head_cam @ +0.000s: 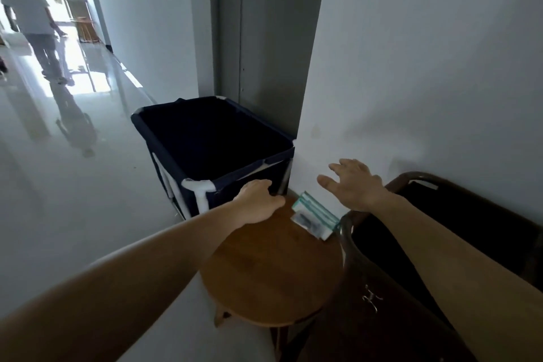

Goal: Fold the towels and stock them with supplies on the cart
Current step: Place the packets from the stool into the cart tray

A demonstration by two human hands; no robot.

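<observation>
head view: left hand [258, 200] palm down on far edge of round wooden counter [273, 273], centre frame, just beside navy fabric bin [164, 138]; grip cannot tell. right hand [355, 185] released, fingers spread, above supply packets [316, 216] at counter's upper right edge.

A round wooden table [273, 273] stands by a white wall [426, 67]. A dark chair [376, 273] is just beside the table, on its right. Past the table is a grey door [264, 23]. Far off to the table's left, a person [32, 17] is on the shiny floor [73, 185].
</observation>
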